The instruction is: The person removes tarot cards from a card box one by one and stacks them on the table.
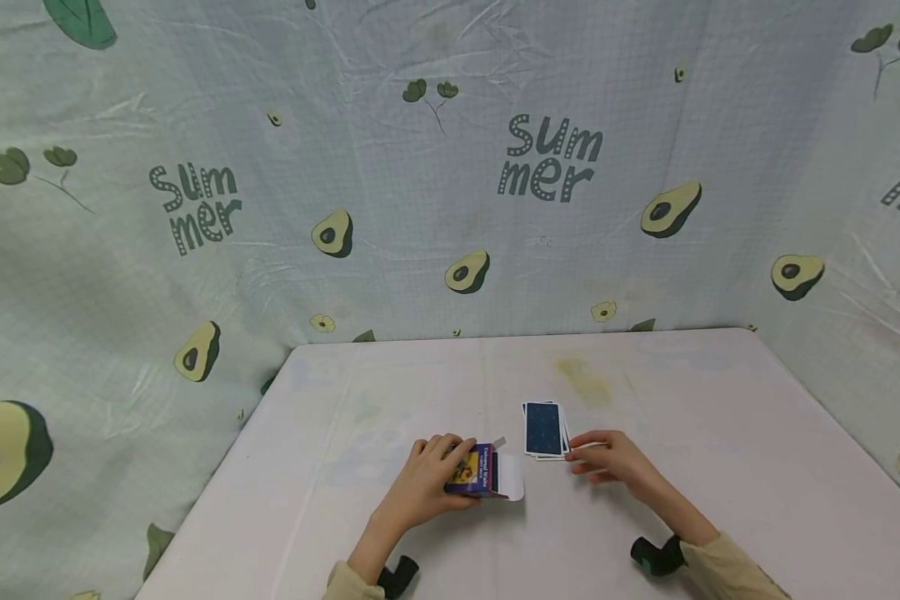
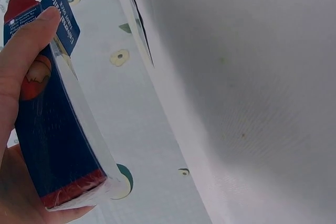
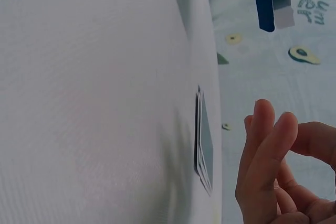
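Left hand (image 1: 423, 483): thumb and fingers wrapped round the purple-blue card box (image 1: 471, 471), lower center of the head frame. Box is held off the tabletop, open end facing right, white flap (image 1: 512, 479) sticking out toward frame right.
Right hand (image 1: 607, 457): fingers loosely bent, holding nothing, raised at the stack's lower-right corner; the right wrist view shows a gap to the cards.
Card stack (image 1: 543, 429) lies flat just up and right of the box, dark blue back up, edges a bit fanned. The flap extends partway across the space between box and right hand.
Further out: black wrist devices (image 1: 656, 557) and beige sleeves (image 1: 735, 571) at the bottom edge. White table (image 1: 420, 383) has a yellowish stain (image 1: 583, 381) above the stack. Avocado-print cloth (image 1: 420, 192) hangs behind and on both sides.
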`<state>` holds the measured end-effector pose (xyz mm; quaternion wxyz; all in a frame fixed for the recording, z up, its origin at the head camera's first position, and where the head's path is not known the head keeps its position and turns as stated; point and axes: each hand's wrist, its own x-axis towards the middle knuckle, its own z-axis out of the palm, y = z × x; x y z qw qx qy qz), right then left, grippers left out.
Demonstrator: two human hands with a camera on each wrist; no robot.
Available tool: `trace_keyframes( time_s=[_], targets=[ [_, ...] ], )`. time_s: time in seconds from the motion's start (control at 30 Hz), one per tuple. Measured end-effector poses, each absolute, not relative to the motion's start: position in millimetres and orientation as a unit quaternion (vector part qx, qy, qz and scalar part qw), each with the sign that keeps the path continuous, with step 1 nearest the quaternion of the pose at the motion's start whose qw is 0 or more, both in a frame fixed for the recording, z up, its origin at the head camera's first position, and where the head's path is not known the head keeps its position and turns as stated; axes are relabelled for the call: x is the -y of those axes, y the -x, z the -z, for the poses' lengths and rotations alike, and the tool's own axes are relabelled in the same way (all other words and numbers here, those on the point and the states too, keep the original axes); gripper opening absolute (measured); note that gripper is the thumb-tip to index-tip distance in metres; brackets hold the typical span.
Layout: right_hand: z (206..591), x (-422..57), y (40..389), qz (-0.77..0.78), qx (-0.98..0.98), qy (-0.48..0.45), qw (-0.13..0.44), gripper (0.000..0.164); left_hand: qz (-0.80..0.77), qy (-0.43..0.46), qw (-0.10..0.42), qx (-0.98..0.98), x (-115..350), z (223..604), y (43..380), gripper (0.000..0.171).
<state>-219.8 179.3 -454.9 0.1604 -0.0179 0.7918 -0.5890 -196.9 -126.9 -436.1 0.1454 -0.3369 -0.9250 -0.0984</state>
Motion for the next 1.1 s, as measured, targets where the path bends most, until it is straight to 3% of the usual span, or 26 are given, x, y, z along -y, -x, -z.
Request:
trace_keyframes(
  time_s=[0.7,1.1],
  targets=[
    [440,-155,204,0.601,-0.766,0.086,0.212,0.049,0.077,0.353,0.141,0.922,117,430,200,0.074],
    [431,-138,201,0.596,-0.774,0.09,0.194,0.043,0.078,0.354,0.15,0.92,114,430,198,0.075]
  ],
)
